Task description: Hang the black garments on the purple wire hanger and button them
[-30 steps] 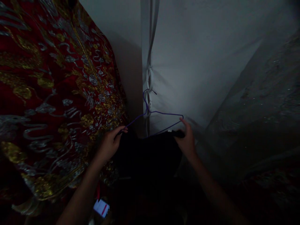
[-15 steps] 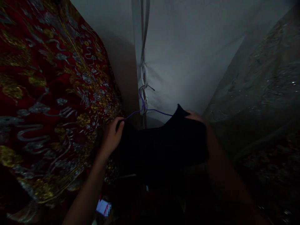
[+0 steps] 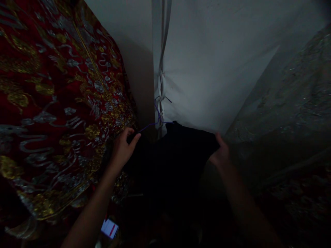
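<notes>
A black garment (image 3: pixel 176 155) hangs in front of me on a thin purple hanger (image 3: pixel 158 119). The hanger's hook is caught in a white ring on the wall. My left hand (image 3: pixel 124 146) is closed on the garment's left shoulder, thumb over the dark cloth. At the opposite side, my right hand (image 3: pixel 221 150) grips the outer edge of the garment and holds it out to the right. The cloth covers most of the hanger's right arm. Darkness hides the lower part of the garment.
To the left hangs a red garment (image 3: pixel 69 106) with gold and silver embroidery. A sheer, glittering covering (image 3: pixel 292 100) hangs at the right. White rings (image 3: pixel 161 84) run down the pale wall (image 3: pixel 207 69). A white tag (image 3: pixel 109 228) shows low on the left.
My right hand has moved down to the garment's outer edge, pulling the cloth out. The garment's neck edge has slid left along the hanger, covering more of its arm. My left hand stays put.
</notes>
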### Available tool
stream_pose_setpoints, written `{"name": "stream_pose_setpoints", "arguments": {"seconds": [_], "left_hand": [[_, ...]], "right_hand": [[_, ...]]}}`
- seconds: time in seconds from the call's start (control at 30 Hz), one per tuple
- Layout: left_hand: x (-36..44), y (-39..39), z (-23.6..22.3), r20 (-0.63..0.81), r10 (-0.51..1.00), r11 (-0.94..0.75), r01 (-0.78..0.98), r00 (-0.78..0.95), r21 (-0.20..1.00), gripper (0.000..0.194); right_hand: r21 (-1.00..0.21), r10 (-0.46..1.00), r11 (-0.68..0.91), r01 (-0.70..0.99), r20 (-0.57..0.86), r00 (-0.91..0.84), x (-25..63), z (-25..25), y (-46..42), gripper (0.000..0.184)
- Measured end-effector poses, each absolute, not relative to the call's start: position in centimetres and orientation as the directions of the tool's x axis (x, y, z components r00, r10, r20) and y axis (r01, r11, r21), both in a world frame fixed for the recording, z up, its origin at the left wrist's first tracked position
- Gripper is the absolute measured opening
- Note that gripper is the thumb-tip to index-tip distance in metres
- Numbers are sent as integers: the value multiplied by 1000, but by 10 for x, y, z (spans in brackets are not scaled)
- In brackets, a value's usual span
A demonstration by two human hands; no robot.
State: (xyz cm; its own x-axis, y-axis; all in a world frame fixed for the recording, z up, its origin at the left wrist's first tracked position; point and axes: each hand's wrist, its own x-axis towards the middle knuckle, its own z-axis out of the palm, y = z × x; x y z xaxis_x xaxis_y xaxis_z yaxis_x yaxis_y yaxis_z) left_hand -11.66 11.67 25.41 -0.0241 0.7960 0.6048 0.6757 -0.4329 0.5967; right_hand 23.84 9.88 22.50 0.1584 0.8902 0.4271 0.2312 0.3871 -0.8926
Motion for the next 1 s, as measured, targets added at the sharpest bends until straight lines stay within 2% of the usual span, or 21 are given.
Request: {"name": "stream_pose_setpoints", "arguments": {"seconds": [0.1,0.23,0.33,0.4,0.47,0.53,0.6,0.63,0.67,0.73,0.8,0.83,0.87,0.93,1.0], "left_hand": [[-99,124,267,630,772,-525,643,83,558,26],[-87,135,273,679,724,-589,624,123,514,28],[-86,140,277,719,692,-601,597,57,532,27],[-87,142,282,742,671,-595,604,10,530,25],[-89,144,286,752,658,-571,629,-33,527,24],[-95,144,283,743,667,-544,643,-60,540,25],[-104,142,271,732,680,-545,629,-55,554,27],[-109,141,261,739,672,-564,615,-46,551,29],[-114,139,249,758,651,-594,594,-40,542,32],[-118,136,225,808,586,-666,531,-61,524,39],[-114,132,204,817,567,-716,427,-106,552,43],[-109,129,196,789,603,-714,363,-116,599,43],[-102,126,191,743,660,-690,300,-112,659,40],[-86,119,184,635,769,-612,206,-69,763,28],[-72,107,179,566,824,-556,166,-19,815,29]], "right_hand": [[-933,923,361,5,358,140,231,252,84,62],[-898,900,419,-132,391,194,209,278,66,61],[-808,861,498,-315,421,284,202,287,75,53],[-692,854,520,-501,413,316,200,295,84,44],[-587,857,504,-633,429,285,196,301,83,38],[-567,846,484,-666,497,192,186,301,70,38],[-619,806,451,-643,592,-5,176,290,51,41],[-676,760,402,-617,622,-186,172,279,44,43],[-724,687,357,-591,632,-359,170,265,39,43],[-790,618,294,-537,586,-524,168,233,40,44],[-874,729,344,-343,479,-489,166,200,50,42],[-907,784,391,-159,419,-459,162,184,56,47],[-891,819,453,33,401,-411,157,170,61,59],[-753,819,558,350,431,-378,142,149,68,95],[-580,782,620,527,509,-360,125,138,69,122]]}}
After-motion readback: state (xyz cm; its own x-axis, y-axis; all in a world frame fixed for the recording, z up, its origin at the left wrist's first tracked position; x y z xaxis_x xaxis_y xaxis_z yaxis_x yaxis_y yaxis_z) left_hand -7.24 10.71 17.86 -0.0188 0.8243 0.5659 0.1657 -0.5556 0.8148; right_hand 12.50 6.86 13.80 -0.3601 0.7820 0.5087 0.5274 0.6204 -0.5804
